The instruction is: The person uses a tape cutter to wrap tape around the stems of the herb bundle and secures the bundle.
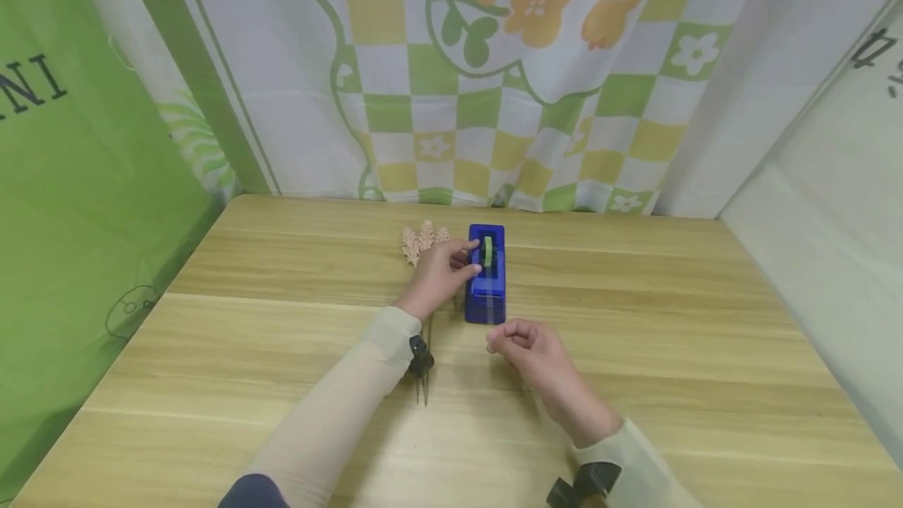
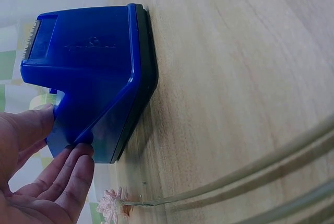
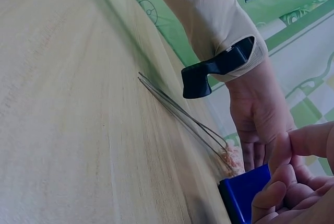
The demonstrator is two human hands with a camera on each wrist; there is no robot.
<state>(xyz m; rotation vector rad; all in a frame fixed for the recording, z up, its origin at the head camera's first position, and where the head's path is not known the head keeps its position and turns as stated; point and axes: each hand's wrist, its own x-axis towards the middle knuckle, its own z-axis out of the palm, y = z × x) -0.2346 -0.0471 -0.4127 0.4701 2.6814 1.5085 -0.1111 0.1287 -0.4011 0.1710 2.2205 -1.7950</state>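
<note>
A blue tape dispenser (image 1: 487, 306) with a light green roll (image 1: 487, 252) stands near the table's far middle; the left wrist view shows its serrated cutter (image 2: 32, 40). My left hand (image 1: 439, 273) holds the dispenser by its left side, thumb at the upper edge and fingers against the side wall. A clear strip of tape runs over the dispenser's front towards my right hand (image 1: 532, 355), whose thumb and forefinger pinch its end just in front of the dispenser. Left of the dispenser lie pink artificial sprigs (image 1: 426, 238) with thin stems (image 3: 177, 109), partly hidden beneath my left arm.
The wooden table (image 1: 635, 320) reaches back to a checked, flowered curtain (image 1: 480, 116). Green cloth (image 1: 85, 202) hangs on the left and white cloth (image 1: 832, 202) on the right. Each wrist bears a black camera mount (image 3: 219, 67).
</note>
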